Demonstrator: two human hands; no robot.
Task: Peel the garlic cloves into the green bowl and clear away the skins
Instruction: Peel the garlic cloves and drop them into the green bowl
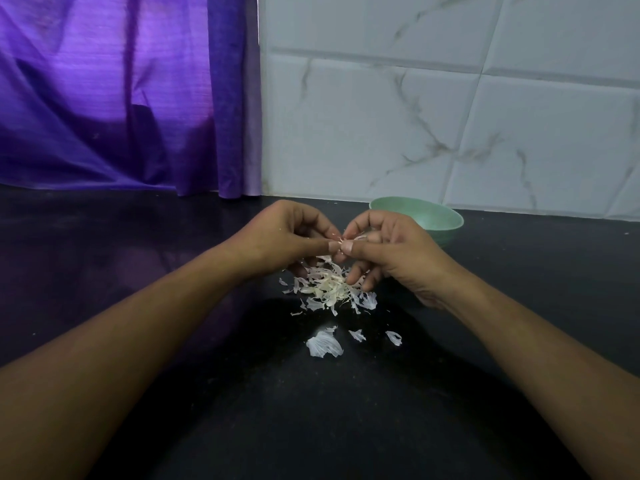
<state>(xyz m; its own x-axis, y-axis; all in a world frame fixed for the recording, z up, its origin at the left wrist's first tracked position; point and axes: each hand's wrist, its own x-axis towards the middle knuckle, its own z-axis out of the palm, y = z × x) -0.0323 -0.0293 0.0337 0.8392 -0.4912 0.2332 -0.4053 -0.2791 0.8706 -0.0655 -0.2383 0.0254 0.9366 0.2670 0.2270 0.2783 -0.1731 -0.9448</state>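
- One purple curtain (121, 98) hangs far left.
- Left hand (277, 237), fingers curled, pinches the one garlic clove (362, 236).
- One skin pile (329, 289) lies on the tabletop (138, 265) beneath both hands, with three loose skin pieces (324, 342) nearer.
- Right hand (391, 247) grips the same clove.
- One green bowl (436, 216) stands just behind it.

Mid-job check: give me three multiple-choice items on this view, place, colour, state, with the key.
1. Where is the green bowl? A) behind the right hand, by the tiled wall; B) nearest the camera; C) under the curtain.
2. The curtain's colour? A) yellow; B) purple; C) red.
3. What are the hands doing? A) resting open, idle; B) lifting the bowl; C) both pinching a garlic clove above the skins.
Key: A, its rim shows past the right knuckles; B, violet folds; C, fingers of the left hand and right meet on it.
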